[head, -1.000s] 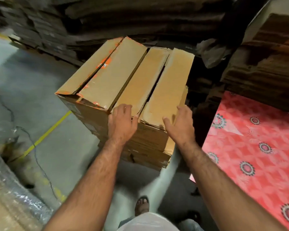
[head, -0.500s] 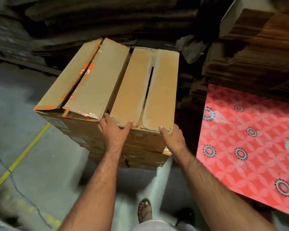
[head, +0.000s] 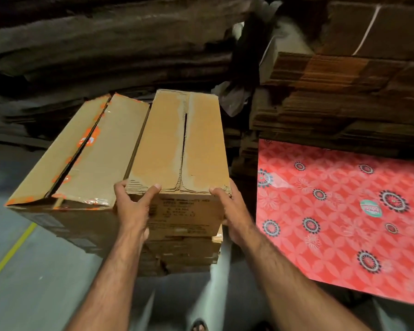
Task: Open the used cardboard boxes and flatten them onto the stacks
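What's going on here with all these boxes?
A person is gripping a plain cardboard box at its near end, left hand on one corner, right hand on the other. It sits on a pile of flattened cardboard, beside a box with orange tape. Its top flaps look closed, so it isn't opened yet.

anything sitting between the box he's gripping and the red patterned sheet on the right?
Head view: nothing but a dark gap between the plain box and the red sheet. The right hand grips the box's near right corner at that gap's edge.
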The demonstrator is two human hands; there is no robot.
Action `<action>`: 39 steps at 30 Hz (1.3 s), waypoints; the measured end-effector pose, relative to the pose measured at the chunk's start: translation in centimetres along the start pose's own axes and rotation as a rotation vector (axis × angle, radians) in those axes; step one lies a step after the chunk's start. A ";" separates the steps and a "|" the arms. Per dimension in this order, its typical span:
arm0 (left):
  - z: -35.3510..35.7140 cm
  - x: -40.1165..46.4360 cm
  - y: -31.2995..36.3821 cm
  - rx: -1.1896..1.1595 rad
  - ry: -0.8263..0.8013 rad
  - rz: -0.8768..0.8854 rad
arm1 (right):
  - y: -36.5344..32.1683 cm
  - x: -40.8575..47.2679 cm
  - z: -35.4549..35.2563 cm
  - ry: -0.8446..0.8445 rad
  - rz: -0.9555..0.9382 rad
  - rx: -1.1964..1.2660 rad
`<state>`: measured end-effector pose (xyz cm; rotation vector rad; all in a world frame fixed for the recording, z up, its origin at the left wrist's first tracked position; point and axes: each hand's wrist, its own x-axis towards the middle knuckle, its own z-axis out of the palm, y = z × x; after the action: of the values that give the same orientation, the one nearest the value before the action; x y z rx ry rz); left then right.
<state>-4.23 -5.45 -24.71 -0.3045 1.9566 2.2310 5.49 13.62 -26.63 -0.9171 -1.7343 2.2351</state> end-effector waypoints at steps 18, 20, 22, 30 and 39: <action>7.1 -8.6 5.6 -0.070 -0.118 0.206 | -9.8 -6.6 -6.3 0.096 -0.310 0.099; 7.9 -9.6 5.7 -0.068 -0.150 0.224 | -10.3 -7.4 -7.5 0.119 -0.323 0.117; 9.0 -10.7 5.7 -0.058 -0.185 0.241 | -10.9 -8.3 -9.0 0.150 -0.334 0.122; 17.8 -16.0 3.9 -0.067 -0.403 0.218 | -13.0 -13.1 -18.4 0.419 -0.422 0.110; 28.3 -24.8 -1.5 -0.013 -0.593 0.246 | -11.6 -18.9 -32.0 0.635 -0.432 0.146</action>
<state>18.78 23.20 -16.33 0.5643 1.7144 2.1276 35.66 34.30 -13.39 -0.9643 -1.3002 1.5448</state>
